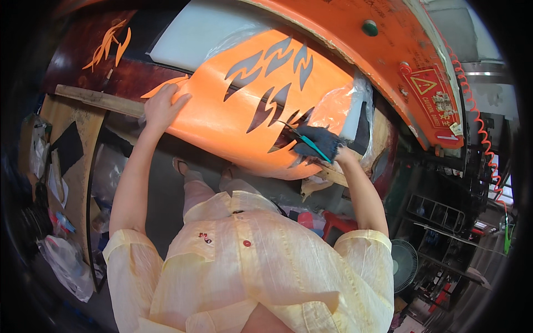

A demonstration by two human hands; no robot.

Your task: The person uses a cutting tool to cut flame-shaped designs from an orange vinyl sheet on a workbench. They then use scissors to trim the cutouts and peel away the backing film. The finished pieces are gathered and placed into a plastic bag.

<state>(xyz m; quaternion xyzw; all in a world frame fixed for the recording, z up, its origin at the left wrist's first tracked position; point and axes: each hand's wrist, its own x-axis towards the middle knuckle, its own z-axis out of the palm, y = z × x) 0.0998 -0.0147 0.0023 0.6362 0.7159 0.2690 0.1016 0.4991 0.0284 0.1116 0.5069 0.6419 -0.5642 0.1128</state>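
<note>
A large glossy orange sheet (pixel 208 114) with several flame-shaped cut-outs lies over the work table, its near edge curving down toward me. At its left corner, my bare left hand (pixel 164 105) grips the edge, thumb on top and fingers partly hidden. My right hand (pixel 317 143), in a dark fuzzy glove, is closed on a slim teal-handled tool (pixel 314 147) at the sheet's near right. The tool's thin dark tip points up and left over the cut-outs; its exact kind is unclear.
Thin orange cut pieces (pixel 108 47) lie on the dark red surface at far left. A white foam slab (pixel 194 36) lies behind the sheet. Overhead right hangs an orange machine beam (pixel 366 55) with a warning label. A coiled red hose (pixel 482 133) and a fan (pixel 404 265) are at right.
</note>
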